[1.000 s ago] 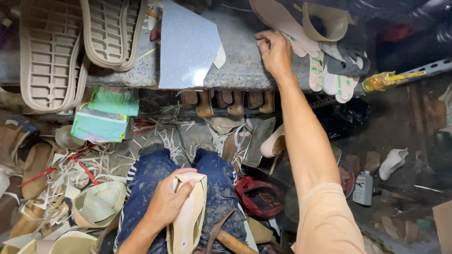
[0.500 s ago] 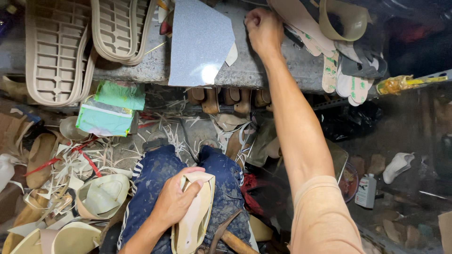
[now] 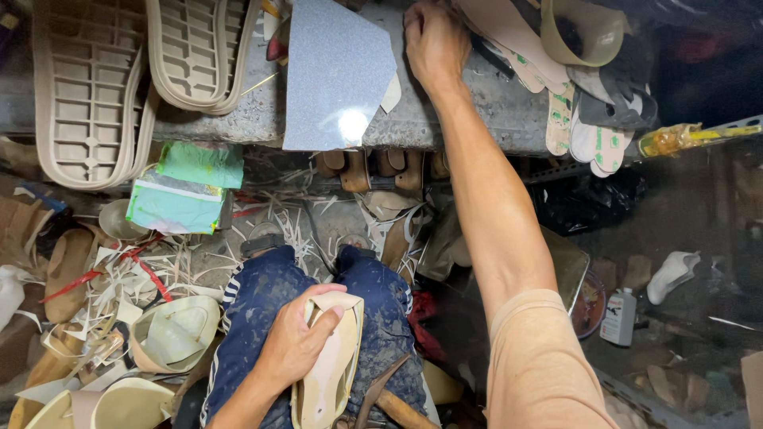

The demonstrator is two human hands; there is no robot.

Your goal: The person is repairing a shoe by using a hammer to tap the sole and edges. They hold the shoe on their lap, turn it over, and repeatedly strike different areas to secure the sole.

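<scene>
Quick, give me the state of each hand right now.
Left hand: closed around a cream shoe upper on the lap.
Right hand: knuckles up on the stone bench; grip cannot be told.

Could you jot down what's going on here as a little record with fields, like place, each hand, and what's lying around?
Place: cluttered shoe workbench, seen from above
Left hand: holds a cream sole piece on the lap
Right hand: stretched out, resting on the bench top
On bench: grey sheet, ribbed beige outsoles, insoles
Below: trimmings, green packet

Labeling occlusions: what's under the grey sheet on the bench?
The grey sheet lies on the concrete bench; a pale scrap pokes out at its right edge. Anything else beneath is covered.
</scene>
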